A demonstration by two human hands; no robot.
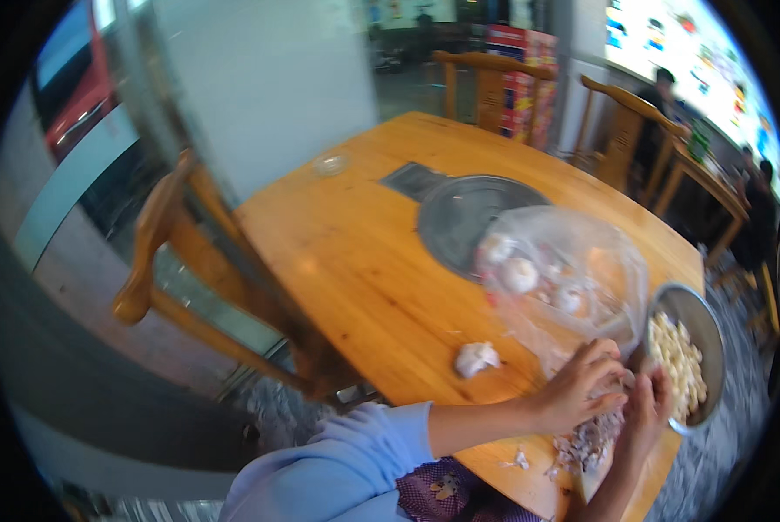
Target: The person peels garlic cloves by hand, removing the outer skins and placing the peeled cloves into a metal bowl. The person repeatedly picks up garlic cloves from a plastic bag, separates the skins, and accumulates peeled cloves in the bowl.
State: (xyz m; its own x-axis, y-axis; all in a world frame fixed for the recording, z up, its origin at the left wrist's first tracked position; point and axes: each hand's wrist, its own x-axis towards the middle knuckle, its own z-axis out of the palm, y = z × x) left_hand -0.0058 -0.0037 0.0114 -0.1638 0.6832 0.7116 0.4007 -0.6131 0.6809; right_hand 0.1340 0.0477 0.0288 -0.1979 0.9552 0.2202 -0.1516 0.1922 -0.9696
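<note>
My left hand and my right hand meet over a pile of papery garlic skins at the near corner of the table. Something pale shows between the fingers, too blurred to name. Close beyond my right hand, a tilted steel bowl holds many peeled garlic cloves. A clear plastic bag lies past my left hand, with several whole garlic bulbs in it. One more garlic bulb rests on bare wood, left of my hands.
The wooden table has a round dark inset plate, partly under the bag. A small glass dish sits near the far left edge. Wooden chairs stand around it. People sit at another table at the right.
</note>
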